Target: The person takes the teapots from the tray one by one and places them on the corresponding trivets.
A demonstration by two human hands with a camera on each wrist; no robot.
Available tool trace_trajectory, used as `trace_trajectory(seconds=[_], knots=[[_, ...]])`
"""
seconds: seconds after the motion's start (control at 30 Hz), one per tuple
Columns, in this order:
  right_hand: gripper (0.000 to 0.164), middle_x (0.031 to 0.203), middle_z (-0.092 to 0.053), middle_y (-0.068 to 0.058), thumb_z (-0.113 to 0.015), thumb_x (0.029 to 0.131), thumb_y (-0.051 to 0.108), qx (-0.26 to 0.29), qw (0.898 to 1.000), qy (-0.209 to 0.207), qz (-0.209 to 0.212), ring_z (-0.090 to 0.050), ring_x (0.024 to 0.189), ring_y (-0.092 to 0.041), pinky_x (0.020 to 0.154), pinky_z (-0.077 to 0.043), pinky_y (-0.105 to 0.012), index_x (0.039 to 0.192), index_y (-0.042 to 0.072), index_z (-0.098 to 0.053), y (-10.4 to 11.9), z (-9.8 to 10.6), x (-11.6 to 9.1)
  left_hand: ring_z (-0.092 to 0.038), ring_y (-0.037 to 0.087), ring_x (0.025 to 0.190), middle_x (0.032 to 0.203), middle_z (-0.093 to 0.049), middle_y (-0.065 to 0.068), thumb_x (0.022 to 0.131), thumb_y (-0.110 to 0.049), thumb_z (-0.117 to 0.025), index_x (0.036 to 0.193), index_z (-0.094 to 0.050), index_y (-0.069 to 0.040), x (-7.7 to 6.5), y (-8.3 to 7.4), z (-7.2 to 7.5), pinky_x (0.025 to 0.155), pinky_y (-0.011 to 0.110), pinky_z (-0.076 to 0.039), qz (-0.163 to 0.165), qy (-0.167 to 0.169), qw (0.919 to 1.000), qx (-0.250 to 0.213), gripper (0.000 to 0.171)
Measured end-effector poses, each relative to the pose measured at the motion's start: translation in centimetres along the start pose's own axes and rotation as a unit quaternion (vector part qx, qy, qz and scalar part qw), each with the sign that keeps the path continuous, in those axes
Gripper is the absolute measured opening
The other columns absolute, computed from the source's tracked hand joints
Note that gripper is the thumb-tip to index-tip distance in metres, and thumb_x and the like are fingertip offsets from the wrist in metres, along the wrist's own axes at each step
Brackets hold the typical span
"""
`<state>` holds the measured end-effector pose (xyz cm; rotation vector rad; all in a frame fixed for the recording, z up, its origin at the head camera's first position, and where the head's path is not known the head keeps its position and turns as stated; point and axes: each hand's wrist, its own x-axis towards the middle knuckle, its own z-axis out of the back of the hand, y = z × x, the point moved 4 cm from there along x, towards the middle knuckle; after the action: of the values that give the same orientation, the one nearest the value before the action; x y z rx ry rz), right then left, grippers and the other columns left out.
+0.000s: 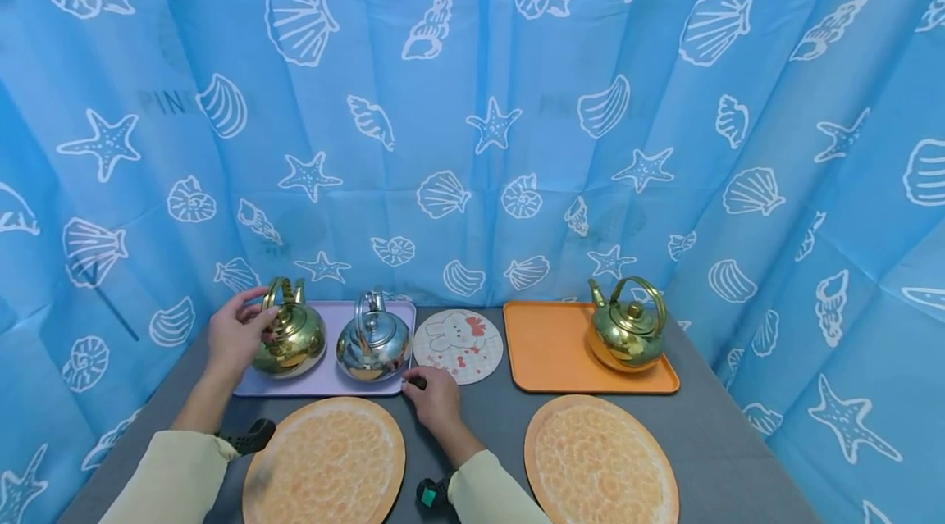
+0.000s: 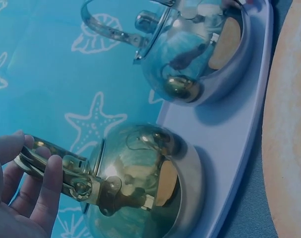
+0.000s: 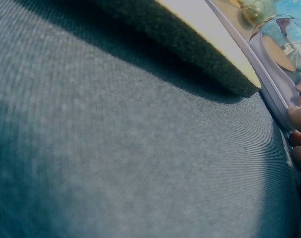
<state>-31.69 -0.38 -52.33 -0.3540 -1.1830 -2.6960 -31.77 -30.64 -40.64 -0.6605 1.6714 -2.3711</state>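
A gold kettle (image 1: 291,339) stands on the left part of the lilac tray (image 1: 335,383), its handle upright. My left hand (image 1: 238,331) is at that handle, its fingers around it in the left wrist view (image 2: 33,183). To the right on the same tray stands a silver kettle (image 1: 374,344), seen also at the top of the left wrist view. My right hand (image 1: 435,397) is at the tray's near right corner. In the right wrist view its thumb (image 3: 299,118) lies on the tray's rim and other fingers are curled below; part of the hand is cut off.
A second gold kettle (image 1: 627,335) stands on an orange tray (image 1: 546,352) at the right. Between the trays lies a round rabbit-print mat (image 1: 458,344). Two round tan mats, left (image 1: 325,458) and right (image 1: 601,458), lie nearer. A blue shell-print curtain (image 1: 472,147) hangs behind.
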Motion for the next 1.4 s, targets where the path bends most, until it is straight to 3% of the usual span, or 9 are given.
trace_trajectory(seconds=[0.17,0.4,0.63,1.03,1.4], knots=[[0.010,0.086,-0.067,0.015,-0.078,0.083,0.020,0.003,1.000,0.001,-0.008,-0.062,0.088,-0.012,0.081,-0.048,-0.039,0.092,0.023,-0.076,-0.1,-0.1,0.1,-0.065,0.019,0.082,0.099,-0.062,0.014,0.098,-0.011,-0.060,0.140,-0.051,-0.006,-0.2,0.1,0.1,0.066,0.033,-0.058,0.001,0.001,1.0000,0.001,0.043],[0.010,0.087,-0.069,0.015,-0.078,0.083,0.019,0.003,1.000,-0.003,-0.004,-0.063,0.090,-0.012,0.084,-0.048,-0.040,0.092,0.023,-0.076,-0.1,-0.1,0.0,-0.064,0.016,0.081,0.096,-0.062,0.008,0.098,-0.013,-0.060,0.139,-0.051,-0.006,-0.4,0.1,0.2,0.063,0.029,-0.057,-0.002,0.005,1.0000,0.001,0.043],[0.010,0.086,-0.068,0.014,-0.078,0.083,0.019,0.008,1.000,-0.004,0.002,-0.063,0.089,-0.012,0.087,-0.047,-0.041,0.092,0.022,-0.076,0.0,0.0,0.0,-0.064,0.018,0.082,0.101,-0.062,0.016,0.098,-0.014,-0.060,0.139,-0.052,-0.006,-0.7,-0.1,0.2,0.063,0.030,-0.057,-0.011,0.006,0.9999,0.008,0.042],[0.011,0.088,-0.067,0.015,-0.078,0.084,0.020,0.002,1.000,0.006,-0.010,-0.062,0.091,-0.013,0.084,-0.047,-0.041,0.093,0.024,-0.076,-0.2,-0.2,0.0,-0.065,0.022,0.084,0.099,-0.061,0.015,0.098,-0.017,-0.060,0.139,-0.053,-0.007,-1.5,-0.7,0.4,0.064,0.031,-0.057,-0.021,0.005,0.9996,0.016,0.042],[0.011,0.087,-0.067,0.014,-0.078,0.083,0.019,0.002,1.000,0.003,0.000,-0.061,0.087,-0.011,0.080,-0.047,-0.038,0.094,0.022,-0.076,0.0,0.1,-0.1,-0.065,0.012,0.077,0.099,-0.063,0.021,0.097,-0.016,-0.061,0.137,-0.053,-0.005,-2.5,-1.2,0.5,0.061,0.030,-0.057,-0.051,0.013,0.9986,0.003,0.043]])
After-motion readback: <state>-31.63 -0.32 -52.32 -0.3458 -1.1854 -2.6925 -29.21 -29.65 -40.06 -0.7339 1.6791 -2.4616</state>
